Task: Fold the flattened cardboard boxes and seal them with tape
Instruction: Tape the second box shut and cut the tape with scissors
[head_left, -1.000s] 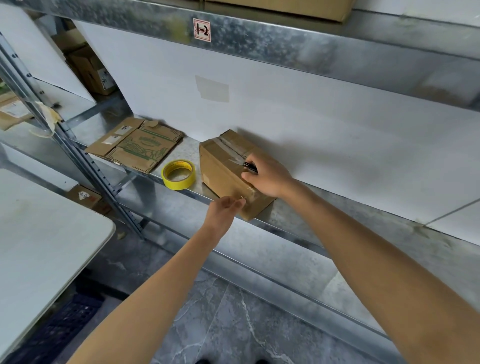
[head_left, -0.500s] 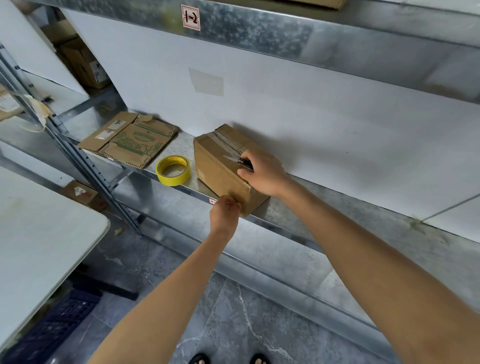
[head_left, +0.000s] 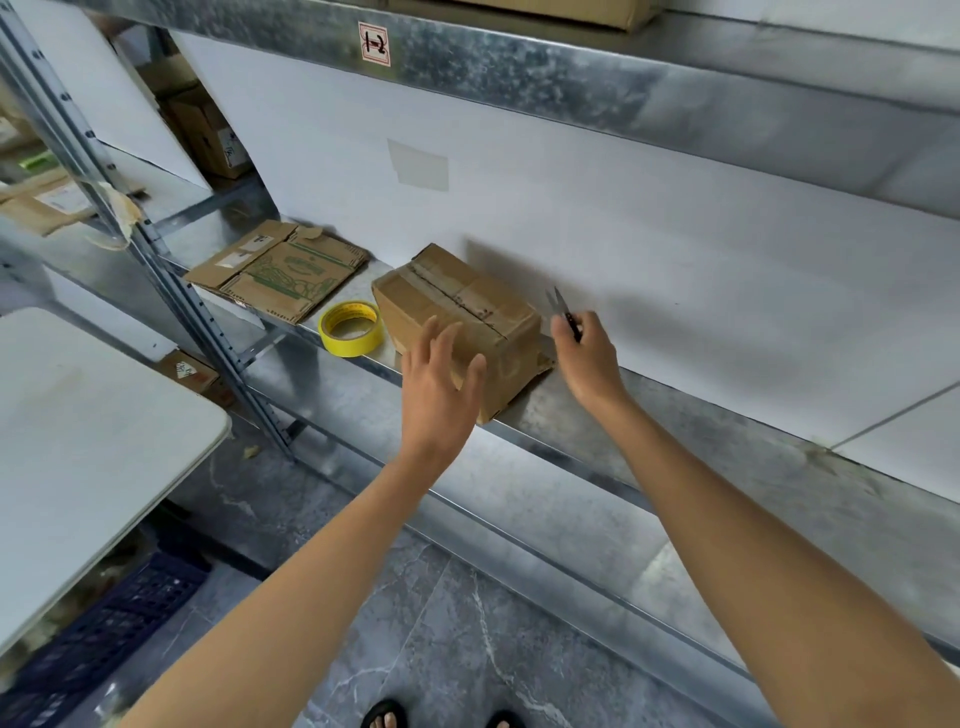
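Left hand (head_left: 441, 384) hovers released, fingers spread, before the taped box (head_left: 457, 301) on the shelf (head_left: 753, 447); right hand (head_left: 589, 364) grips small snips (head_left: 563, 312). Sealing appears complete. Next move likely calls for a flattened box (head_left: 280, 270) beside the tape roll (head_left: 352, 328).

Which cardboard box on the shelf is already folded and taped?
The brown box right of the yellow tape roll; the printed boxes left of it lie flat.

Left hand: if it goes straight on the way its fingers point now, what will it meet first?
Probably the taped cardboard box on the shelf: the open left hand points at its near face. Whether the hand touches it at this moment is unclear.
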